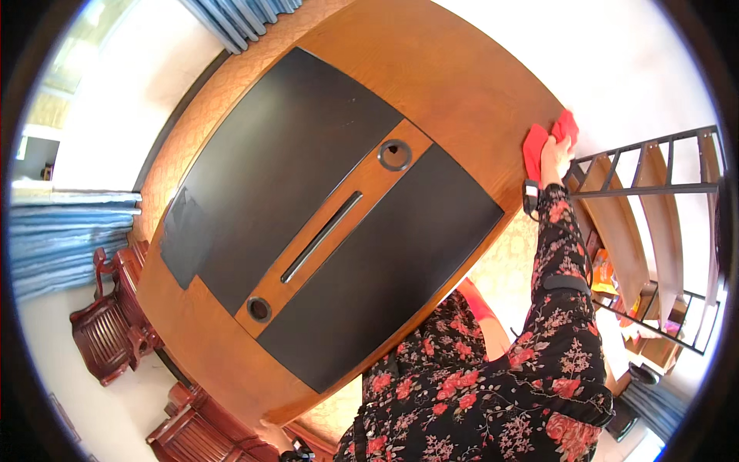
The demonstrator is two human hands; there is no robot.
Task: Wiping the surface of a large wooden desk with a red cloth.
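A red cloth (534, 147) is bunched in my right hand (556, 157), on the wooden tabletop (467, 81) at its far right edge. Part of the cloth sticks out past my fingers at the rim. My left hand (273, 434) touches the table's near left corner; its fingers are too small and partly hidden to read. Set into the tabletop are a large black panel (283, 150) and a second black panel (387, 265). Between them runs a wooden strip with a long slot (321, 237), a round grommet (395, 155) and another grommet (259, 309).
Carved red-brown wooden chairs (109, 323) stand beyond the table's left end. At the right is a metal-framed shelf rack (646, 190) with packages low down. Blue curtains (69, 242) hang at the left. The larger black panel has a greyish patch (187, 242).
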